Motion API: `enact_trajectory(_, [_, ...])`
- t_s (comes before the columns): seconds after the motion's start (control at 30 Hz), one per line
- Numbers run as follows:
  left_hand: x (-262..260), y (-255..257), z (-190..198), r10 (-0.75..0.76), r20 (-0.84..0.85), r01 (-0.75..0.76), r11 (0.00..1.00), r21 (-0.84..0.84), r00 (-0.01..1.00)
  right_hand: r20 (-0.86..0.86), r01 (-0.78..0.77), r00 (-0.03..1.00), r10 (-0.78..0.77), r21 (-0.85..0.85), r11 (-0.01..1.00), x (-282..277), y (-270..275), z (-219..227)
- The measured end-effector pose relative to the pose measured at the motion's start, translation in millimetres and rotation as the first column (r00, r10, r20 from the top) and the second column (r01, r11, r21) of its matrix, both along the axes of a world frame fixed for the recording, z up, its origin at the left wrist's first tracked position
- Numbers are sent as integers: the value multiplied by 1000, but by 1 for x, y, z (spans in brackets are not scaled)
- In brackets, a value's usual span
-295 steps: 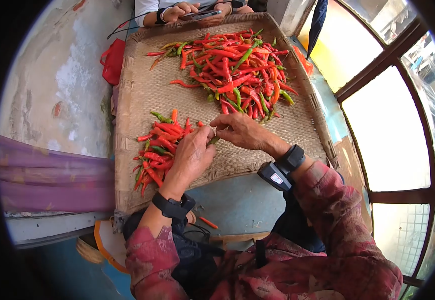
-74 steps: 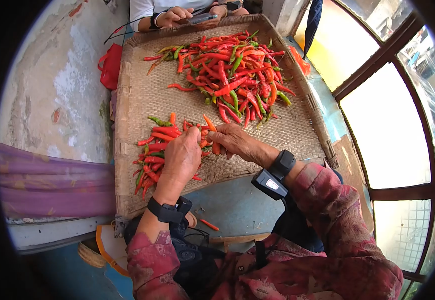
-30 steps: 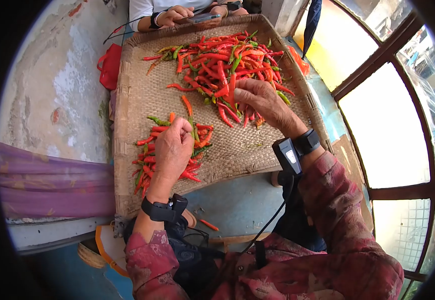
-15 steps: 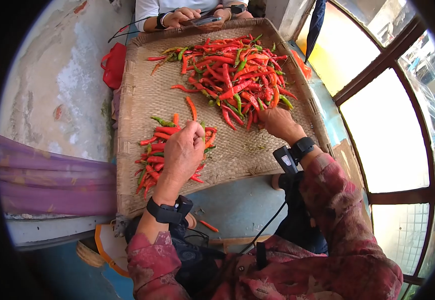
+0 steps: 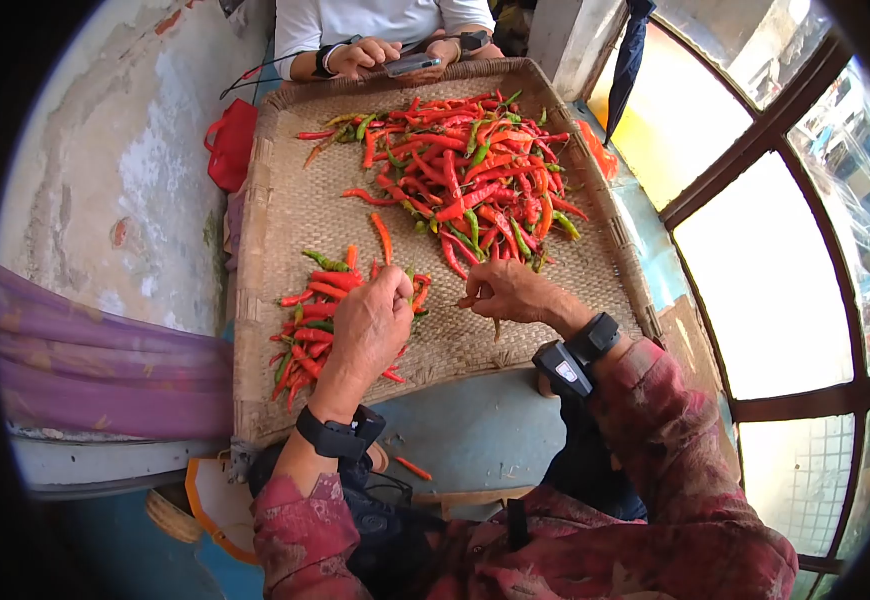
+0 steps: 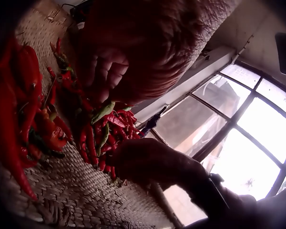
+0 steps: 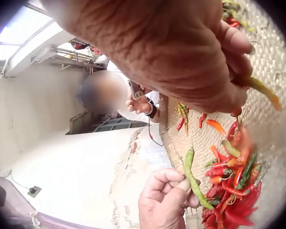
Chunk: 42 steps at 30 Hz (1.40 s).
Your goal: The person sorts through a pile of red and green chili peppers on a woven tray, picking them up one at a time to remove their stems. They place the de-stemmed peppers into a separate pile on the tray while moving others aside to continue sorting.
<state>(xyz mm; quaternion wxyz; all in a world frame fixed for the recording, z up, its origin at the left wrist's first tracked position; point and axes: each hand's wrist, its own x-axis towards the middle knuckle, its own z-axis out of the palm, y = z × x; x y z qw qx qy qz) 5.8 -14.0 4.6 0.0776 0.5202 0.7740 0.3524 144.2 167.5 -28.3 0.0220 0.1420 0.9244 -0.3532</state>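
from the head view, left hand (image 5: 368,325) pinches a green chili (image 7: 192,179); right hand (image 5: 523,292), at its three o'clock, pinches a yellowish chili (image 7: 265,91); small chili pile (image 5: 313,337) at eight o'clock on the woven tray (image 5: 290,205), larger heap (image 5: 470,165) at one.

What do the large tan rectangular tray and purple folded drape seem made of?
The large tan rectangular tray looks like matte bamboo or similar plant strips: a crisscross weave shows. The purple folded drape seems soft, dull fabric, as its creases suggest; the fibre is unclear.
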Motion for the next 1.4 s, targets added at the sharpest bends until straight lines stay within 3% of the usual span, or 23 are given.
enact_trajectory(0.1, [0,1,-3,-7,-9,7,1000,-1,1000,122,-74,988,91,-136,988,-5,-8,8])
enact_trajectory(0.17, [0,1,-3,-2,-11,2,1000,8,1000,-121,55,990,-71,-130,990,-10,0,11])
enact_trajectory(0.2, [1,1,0,-2,4,2,1000,7,1000,-142,184,964,-226,-260,948,-14,9,22])
enact_trajectory(0.23, [1,1,1,-1,20,1,1000,6,1000,-208,229,892,-400,-556,799,-15,18,31])
enact_trajectory(0.27, [2,1,0,1,21,-1,1000,8,1000,-352,166,746,-565,-724,670,-20,24,38])
enact_trajectory(0.3, [2,1,-1,-4,8,4,1000,8,1000,-425,161,619,-660,-755,636,-23,34,44])
enact_trajectory(0.37, [3,0,-3,-10,-6,10,1000,6,1000,-436,176,549,-713,-774,608,-20,36,45])
enact_trajectory(0.43, [3,1,-4,-32,-21,32,999,32,999,-360,291,780,-512,-515,806,-18,28,37])
enact_trajectory(0.47, [3,3,-4,-36,-21,37,999,32,999,-259,255,895,-364,-371,893,-16,20,30])
enact_trajectory(0.5, [3,3,-3,-35,-10,35,999,29,999,-286,126,931,-225,-327,936,-16,6,27])
enact_trajectory(0.53, [3,3,-3,-30,1,30,999,27,1000,-371,7,927,-59,-140,990,-18,-5,22])
enact_trajectory(0.63, [1,5,-6,-75,75,71,996,57,994,-339,-126,931,133,44,991,-14,-28,22])
enact_trajectory(0.77, [3,4,-9,-127,170,124,992,23,977,-316,-163,931,181,83,983,-12,-36,21])
enact_trajectory(0.83, [3,3,-9,-145,173,148,989,-2,974,-382,-54,924,9,-107,993,-15,-40,24])
enact_trajectory(0.87, [3,2,-8,-142,174,144,990,-2,975,-381,-58,924,13,-107,993,-15,-41,24])
enact_trajectory(0.93, [4,2,-3,-140,218,148,989,-23,966,-484,-179,858,170,27,983,-16,-41,22])
enact_trajectory(0.97, [4,2,-2,-139,218,148,989,-23,966,-484,-180,858,170,26,983,-16,-40,18])
enact_trajectory(1.17, [0,2,-11,-141,199,143,990,2,970,-242,-251,936,257,58,966,-14,-38,10])
enact_trajectory(1.23, [-2,0,-15,-89,-61,86,995,-50,994,11,-282,959,282,67,957,-13,-34,7])
enact_trajectory(1.27, [-2,-2,-15,-90,-62,87,995,-50,994,11,-282,959,282,67,957,-12,-29,6])
enact_trajectory(1.33, [-2,-6,-15,-104,-255,34,963,-267,961,10,-231,973,231,-17,973,-11,-15,11])
enact_trajectory(1.4, [-2,-8,-15,-120,-292,8,934,-358,949,-135,-91,987,81,-68,994,-17,3,19])
